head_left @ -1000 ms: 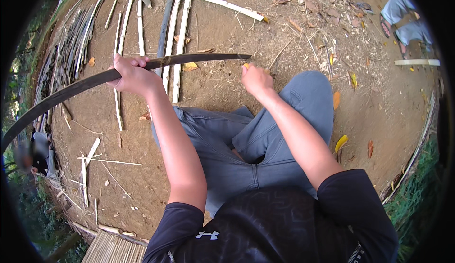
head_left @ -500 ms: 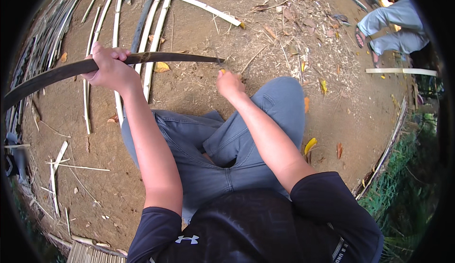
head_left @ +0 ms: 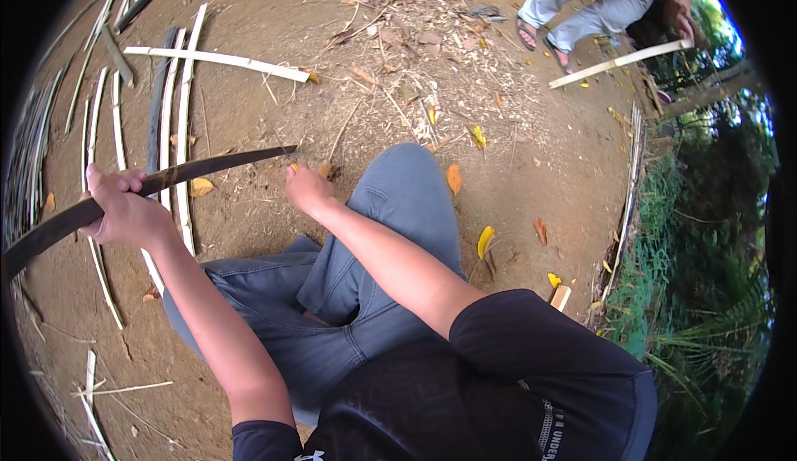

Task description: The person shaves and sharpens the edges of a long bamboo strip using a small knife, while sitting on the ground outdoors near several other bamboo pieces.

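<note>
My left hand (head_left: 124, 206) is closed around a long dark bamboo strip (head_left: 214, 165), thumb on top. From the left rim the strip runs across in front of me to a narrow tip. Close to that tip is my right hand (head_left: 309, 187), its fingers curled shut. A small yellow-orange bit shows at its thumb; whatever else it holds is too hidden to name. Both forearms reach over my crossed legs in grey trousers (head_left: 407, 204).
Pale split bamboo strips (head_left: 189, 96) lie on the dirt ground beyond my left hand, with one strip (head_left: 224, 61) across them. Shavings and dry leaves (head_left: 452, 79) litter the middle. At the far right a person (head_left: 598, 4) grips a pale strip (head_left: 618, 64). Green plants (head_left: 652, 253) border the right side.
The view has turned rightward, so the scene sits farther left. The dark strip stays in my left hand, my right hand near its tip. The other person's strip now slants, with their hand visible on it.
</note>
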`<state>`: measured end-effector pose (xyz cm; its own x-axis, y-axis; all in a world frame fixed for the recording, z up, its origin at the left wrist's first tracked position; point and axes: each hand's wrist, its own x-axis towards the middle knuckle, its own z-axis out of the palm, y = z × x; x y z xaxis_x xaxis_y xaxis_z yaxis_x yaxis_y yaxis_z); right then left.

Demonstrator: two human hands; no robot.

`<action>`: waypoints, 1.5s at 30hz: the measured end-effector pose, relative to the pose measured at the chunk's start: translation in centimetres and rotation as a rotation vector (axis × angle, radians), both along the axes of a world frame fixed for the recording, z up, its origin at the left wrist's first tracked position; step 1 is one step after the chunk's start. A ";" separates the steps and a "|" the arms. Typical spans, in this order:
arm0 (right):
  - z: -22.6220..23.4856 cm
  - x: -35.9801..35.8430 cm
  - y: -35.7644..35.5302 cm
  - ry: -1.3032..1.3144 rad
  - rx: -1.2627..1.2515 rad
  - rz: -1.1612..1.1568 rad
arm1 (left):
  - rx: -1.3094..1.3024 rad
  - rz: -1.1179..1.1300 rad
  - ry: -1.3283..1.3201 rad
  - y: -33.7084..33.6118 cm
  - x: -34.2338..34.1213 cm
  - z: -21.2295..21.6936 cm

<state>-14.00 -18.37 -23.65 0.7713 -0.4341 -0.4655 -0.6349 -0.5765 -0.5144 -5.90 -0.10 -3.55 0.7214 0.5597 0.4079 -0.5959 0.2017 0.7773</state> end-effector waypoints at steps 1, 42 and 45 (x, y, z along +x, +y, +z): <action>0.3 0.3 -0.5 0.023 -0.005 -0.018 | 0.015 0.020 -0.002 -0.2 0.1 0.2; -2.0 2.0 -0.8 0.136 -0.096 0.050 | -0.045 0.019 -0.053 2.2 1.0 -0.9; -1.5 2.0 -0.5 0.155 -0.164 0.062 | -0.045 0.036 -0.032 2.6 1.2 -1.3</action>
<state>-12.02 -18.83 -25.11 0.7237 -0.4678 -0.5073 -0.6596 -0.6849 -0.3095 -4.70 2.51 -4.83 0.6874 0.6035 0.4041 -0.6279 0.2141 0.7483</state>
